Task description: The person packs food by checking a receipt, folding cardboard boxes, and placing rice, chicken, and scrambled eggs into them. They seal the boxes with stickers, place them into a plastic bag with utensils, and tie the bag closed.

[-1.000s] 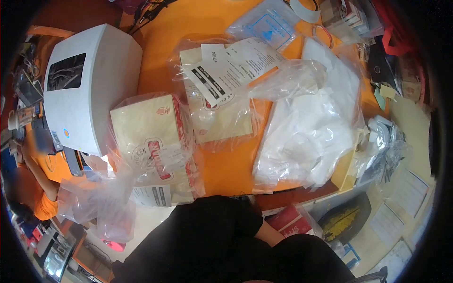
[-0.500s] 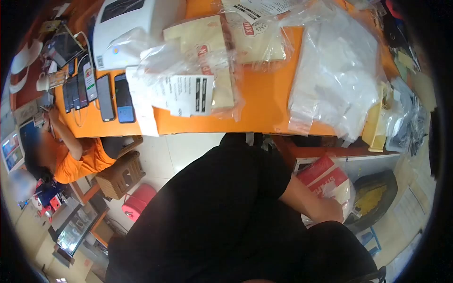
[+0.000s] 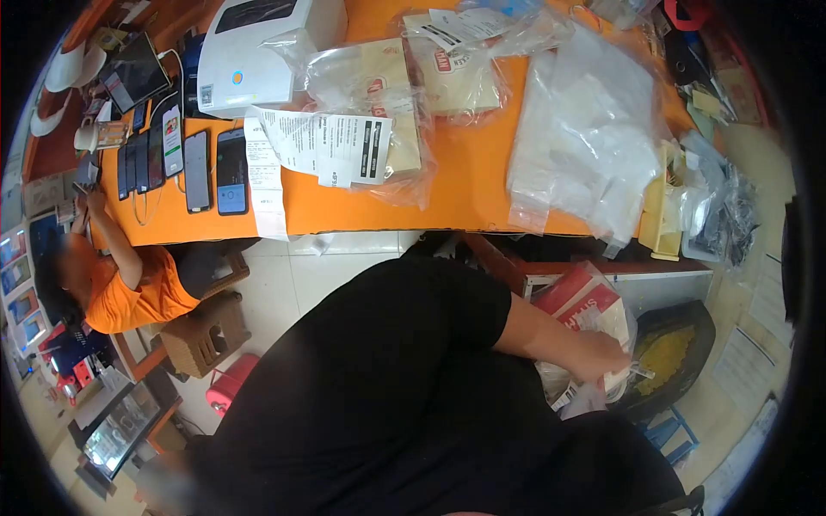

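Observation:
My left hand [image 3: 606,358], at the end of a bare forearm, reaches to the right below the table. Its fingers are curled and mostly turned away, over the clear plastic bag [image 3: 631,331]. Inside that bag show red and white printed packages [image 3: 578,297]. What the fingers hold is hidden; a small white piece [image 3: 642,371] sticks out beside the knuckles. Pale crumpled plastic [image 3: 587,399] lies just under the hand. Black clothing covers the lower middle of the view, and my right hand does not show.
The orange table [image 3: 471,185] holds a white label printer [image 3: 249,73], several phones [image 3: 198,172], bagged packages with paper slips [image 3: 348,150] and a stack of clear bags [image 3: 585,129]. A dark bin [image 3: 680,344] stands at right. A person in orange [image 3: 142,288] sits at left.
My left hand and forearm have shifted slightly up over the bag. More pale plastic now shows beneath the hand. The whole view has shifted a little.

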Demonstrator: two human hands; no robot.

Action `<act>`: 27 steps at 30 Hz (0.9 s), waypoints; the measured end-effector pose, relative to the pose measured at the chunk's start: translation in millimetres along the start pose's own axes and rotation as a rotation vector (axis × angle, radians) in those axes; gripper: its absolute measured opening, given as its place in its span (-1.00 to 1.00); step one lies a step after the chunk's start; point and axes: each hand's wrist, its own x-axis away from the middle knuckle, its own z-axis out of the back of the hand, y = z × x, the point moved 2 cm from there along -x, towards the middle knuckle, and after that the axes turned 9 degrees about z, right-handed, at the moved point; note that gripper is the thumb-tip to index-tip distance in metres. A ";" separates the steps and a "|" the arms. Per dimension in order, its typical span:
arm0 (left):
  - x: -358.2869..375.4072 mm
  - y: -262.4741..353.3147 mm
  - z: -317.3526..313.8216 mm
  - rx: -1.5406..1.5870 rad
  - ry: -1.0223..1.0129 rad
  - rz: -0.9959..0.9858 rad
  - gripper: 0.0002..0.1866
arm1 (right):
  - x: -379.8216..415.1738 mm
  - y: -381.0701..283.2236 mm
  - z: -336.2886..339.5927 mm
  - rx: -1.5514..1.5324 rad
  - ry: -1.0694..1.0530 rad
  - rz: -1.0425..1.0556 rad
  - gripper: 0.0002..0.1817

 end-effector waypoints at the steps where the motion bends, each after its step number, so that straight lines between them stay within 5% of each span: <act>1: 1.4 -1.2 2.4 0.185 0.100 0.078 -0.74 | 1.7 0.9 0.2 0.004 0.000 0.004 -0.85; 10: -7.3 -8.9 -13.0 -0.005 -0.016 0.095 -0.95 | 15.0 3.4 -9.8 -0.005 0.004 0.068 -0.86; 17: -6.8 -21.1 -1.3 0.043 -0.030 -0.244 -0.88 | 28.5 13.9 -50.1 -0.056 0.047 0.148 -0.86; 23: -7.8 -23.2 -2.4 0.049 -0.084 -0.152 -0.72 | 35.3 21.5 -60.2 -0.078 0.072 0.161 -0.87; 27: -11.3 -13.4 -1.1 0.081 -0.181 -0.099 -0.83 | 36.2 28.1 -65.0 -0.087 0.075 0.151 -0.87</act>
